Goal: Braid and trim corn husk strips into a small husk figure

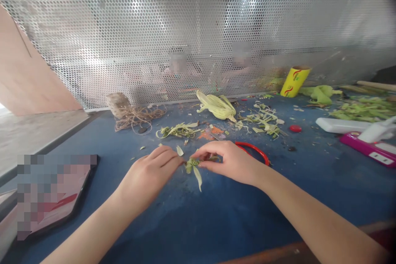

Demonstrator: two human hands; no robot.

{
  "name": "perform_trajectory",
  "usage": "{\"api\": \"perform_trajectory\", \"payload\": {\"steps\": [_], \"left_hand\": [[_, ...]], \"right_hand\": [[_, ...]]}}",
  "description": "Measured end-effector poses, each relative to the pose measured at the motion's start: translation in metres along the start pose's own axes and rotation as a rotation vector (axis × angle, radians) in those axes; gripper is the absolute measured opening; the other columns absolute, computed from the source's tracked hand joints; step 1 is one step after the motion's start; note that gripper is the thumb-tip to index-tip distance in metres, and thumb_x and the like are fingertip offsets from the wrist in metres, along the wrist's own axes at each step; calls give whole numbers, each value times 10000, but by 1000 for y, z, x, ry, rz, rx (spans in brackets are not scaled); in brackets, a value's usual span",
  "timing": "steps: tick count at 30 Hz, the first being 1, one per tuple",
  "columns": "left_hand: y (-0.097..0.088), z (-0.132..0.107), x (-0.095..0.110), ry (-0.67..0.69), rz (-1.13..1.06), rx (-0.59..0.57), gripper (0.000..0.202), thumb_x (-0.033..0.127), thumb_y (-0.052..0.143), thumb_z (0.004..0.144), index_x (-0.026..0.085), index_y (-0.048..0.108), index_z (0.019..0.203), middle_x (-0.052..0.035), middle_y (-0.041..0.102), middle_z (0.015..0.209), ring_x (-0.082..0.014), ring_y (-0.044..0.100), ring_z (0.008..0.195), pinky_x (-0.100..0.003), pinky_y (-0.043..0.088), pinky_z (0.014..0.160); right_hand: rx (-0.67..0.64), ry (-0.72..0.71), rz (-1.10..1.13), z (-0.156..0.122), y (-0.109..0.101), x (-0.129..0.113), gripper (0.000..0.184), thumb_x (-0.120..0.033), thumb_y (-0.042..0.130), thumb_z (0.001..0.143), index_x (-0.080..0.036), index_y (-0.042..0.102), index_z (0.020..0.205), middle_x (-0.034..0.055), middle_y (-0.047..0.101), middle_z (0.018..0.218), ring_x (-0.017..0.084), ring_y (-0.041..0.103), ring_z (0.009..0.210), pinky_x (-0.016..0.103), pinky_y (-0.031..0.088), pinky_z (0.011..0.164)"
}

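Note:
A small twisted piece of green leaf strips (192, 166) is held between my two hands over the blue table, with a pale pointed strip hanging down from it. My left hand (154, 170) is closed, its fingertips pinching the left end of the piece. From the other side, my right hand (230, 161) pinches it between thumb and fingers. A red curved handle (255, 148) shows just behind my right hand, the rest of it hidden. Beyond the hands lie a bunch of leaf strips (179, 130), orange scraps (208, 133) and a pale green corn husk (218, 107).
A twine bundle (136, 117) lies back left, a dark-edged tablet-like panel (77, 198) front left. On the right are a yellow tube (294, 82), a red round lid (295, 128), a purple power strip (366, 148) and green leaves (368, 108). A perforated metal screen (123, 29) stands behind.

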State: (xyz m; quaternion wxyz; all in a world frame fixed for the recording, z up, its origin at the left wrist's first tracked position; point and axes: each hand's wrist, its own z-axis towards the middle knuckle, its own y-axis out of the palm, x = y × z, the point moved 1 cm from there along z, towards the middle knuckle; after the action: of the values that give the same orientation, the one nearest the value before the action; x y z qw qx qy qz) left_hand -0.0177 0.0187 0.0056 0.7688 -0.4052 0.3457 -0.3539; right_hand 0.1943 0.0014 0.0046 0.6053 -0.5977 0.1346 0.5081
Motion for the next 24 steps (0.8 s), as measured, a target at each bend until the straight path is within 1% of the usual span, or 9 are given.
{"api": "perform_trajectory", "payload": {"steps": [2, 3, 5, 7, 9, 11, 14, 19, 24], "left_hand": [[1, 0, -1, 4, 9, 1, 316, 102, 292, 869, 174, 584, 969, -64, 612, 866, -193, 552, 892, -283, 508, 706], [1, 0, -1, 1, 12, 2, 335, 81, 280, 861, 168, 584, 972, -69, 612, 876, -194, 551, 898, -289, 507, 718], [3, 0, -1, -17, 24, -6, 376, 34, 258, 838, 154, 591, 965, -79, 613, 891, -196, 546, 905, -303, 503, 747], [5, 0, -2, -54, 43, -26, 398, -6, 257, 805, 134, 598, 953, -89, 612, 893, -197, 545, 903, -311, 500, 764], [8, 1, -3, -90, 57, -52, 424, -49, 261, 760, 117, 599, 956, -96, 610, 894, -197, 546, 898, -306, 504, 756], [10, 1, -5, -112, 59, -73, 458, -86, 258, 717, 99, 596, 964, -102, 606, 891, -196, 546, 893, -296, 510, 734], [14, 1, -7, -104, 53, -100, 457, -101, 264, 711, 85, 602, 955, -102, 598, 872, -200, 543, 883, -297, 513, 727], [15, 1, -7, -119, 56, -125, 470, -97, 284, 695, 130, 598, 960, -97, 607, 916, -205, 534, 908, -313, 504, 737], [13, 1, -8, -154, 108, -131, 455, -83, 281, 705, 161, 604, 915, -84, 630, 906, -201, 558, 905, -302, 500, 708]], "right_hand": [[42, 50, -78, -1, -8, 3, 242, -333, 502, 825, -218, 605, 1011, 28, 639, 980, 133, 590, 848, 254, 449, 762], [79, 114, -165, -2, -14, 6, 264, -368, 478, 833, -211, 597, 1010, 42, 630, 991, 147, 589, 849, 271, 449, 753], [133, 311, -438, -5, -25, 12, 293, -398, 454, 836, -176, 587, 975, 88, 614, 980, 195, 585, 852, 318, 447, 729], [100, 514, -727, -10, -32, 17, 269, -364, 494, 810, -134, 587, 914, 143, 598, 960, 258, 577, 881, 363, 436, 723], [26, 629, -869, -13, -32, 18, 215, -290, 521, 787, -110, 587, 883, 169, 596, 934, 294, 577, 889, 375, 436, 711], [5, 670, -900, -14, -27, 18, 169, -182, 501, 774, -98, 579, 898, 168, 602, 909, 292, 589, 870, 360, 441, 691], [41, 712, -934, -12, -18, 20, 232, -76, 491, 723, -69, 554, 946, 186, 602, 914, 301, 585, 888, 357, 446, 678], [77, 705, -962, -12, -10, 26, 280, -77, 552, 668, -66, 527, 947, 177, 604, 868, 294, 591, 852, 339, 460, 642], [150, 703, -1007, -10, -8, 20, 339, -15, 568, 639, -64, 476, 962, 183, 566, 897, 274, 614, 791, 313, 462, 606]]}}
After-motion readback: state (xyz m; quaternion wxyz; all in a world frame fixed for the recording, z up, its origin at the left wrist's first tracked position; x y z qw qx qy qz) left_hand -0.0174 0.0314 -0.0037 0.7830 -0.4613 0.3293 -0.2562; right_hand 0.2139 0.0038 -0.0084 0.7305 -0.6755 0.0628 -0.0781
